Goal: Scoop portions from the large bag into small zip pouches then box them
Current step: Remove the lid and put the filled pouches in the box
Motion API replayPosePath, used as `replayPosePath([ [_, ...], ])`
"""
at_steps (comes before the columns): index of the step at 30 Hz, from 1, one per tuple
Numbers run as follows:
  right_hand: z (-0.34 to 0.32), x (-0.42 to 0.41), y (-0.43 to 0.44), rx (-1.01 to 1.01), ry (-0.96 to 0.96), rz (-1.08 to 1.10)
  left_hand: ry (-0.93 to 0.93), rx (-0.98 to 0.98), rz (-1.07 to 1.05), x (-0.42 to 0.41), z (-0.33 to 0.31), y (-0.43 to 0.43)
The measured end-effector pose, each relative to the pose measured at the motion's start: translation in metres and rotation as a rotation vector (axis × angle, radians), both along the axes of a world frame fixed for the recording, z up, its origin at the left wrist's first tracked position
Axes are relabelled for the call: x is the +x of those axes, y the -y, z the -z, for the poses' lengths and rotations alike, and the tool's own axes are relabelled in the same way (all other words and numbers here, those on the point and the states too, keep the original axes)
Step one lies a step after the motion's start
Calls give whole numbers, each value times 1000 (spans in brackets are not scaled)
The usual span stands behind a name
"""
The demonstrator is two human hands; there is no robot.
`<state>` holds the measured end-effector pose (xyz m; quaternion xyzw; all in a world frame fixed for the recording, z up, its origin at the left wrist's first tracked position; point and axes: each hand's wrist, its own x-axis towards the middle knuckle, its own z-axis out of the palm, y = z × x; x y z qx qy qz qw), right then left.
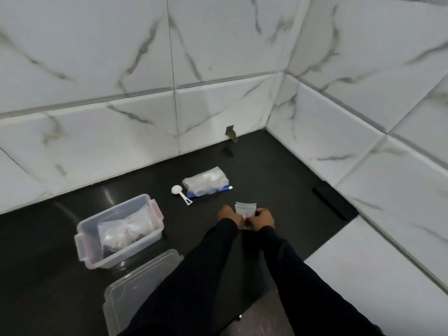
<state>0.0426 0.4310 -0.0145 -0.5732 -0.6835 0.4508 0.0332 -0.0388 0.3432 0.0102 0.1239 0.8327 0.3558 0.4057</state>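
Observation:
Both hands meet over the black counter at centre. My left hand [228,214] and my right hand [264,218] pinch a small clear zip pouch [245,207] between them, its top edge sticking up above the fingers. Behind it lies the large clear bag [206,181] with a blue zip strip, holding pale contents. Left of that bag a white scoop [180,193] lies on the counter. At the left stands an open clear plastic box [116,229] with pink clips, with filled pouches [126,232] lying inside.
The box's clear lid [138,284] lies near the front edge, below the box. Marble-tiled walls close in the counter [278,170] at the back and right. A dark slot [334,202] runs along the right wall, and a white surface [363,258] adjoins at the right front.

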Motion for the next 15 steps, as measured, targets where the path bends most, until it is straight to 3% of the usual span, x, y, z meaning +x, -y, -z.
replayPosePath([
  [6, -20, -17, 18, -80, -33, -180, -57, 0, -17, -25, 10, 35],
  [9, -34, -48, 43, -71, -174, -255, -232, 16, -57, -48, -10, 74],
  [15, -87, -151, 136, 31, -447, -554, -558, 41, -377, -121, -70, 181],
])
